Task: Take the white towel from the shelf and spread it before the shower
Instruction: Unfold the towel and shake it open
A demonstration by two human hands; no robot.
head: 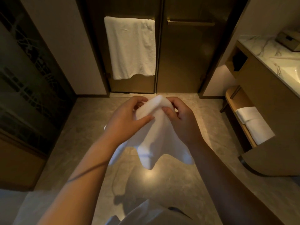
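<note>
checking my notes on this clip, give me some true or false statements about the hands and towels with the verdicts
1. The left hand and right hand both grip the white towel. True.
2. The white towel lies spread on the floor. False: it hangs from the hands, above the floor.
3. A hanging towel drapes over the left door's bar. True.
4. The right door's bar carries a towel too. False: it is bare.
5. The shelf holds nothing. False: folded towels lie on it.
</note>
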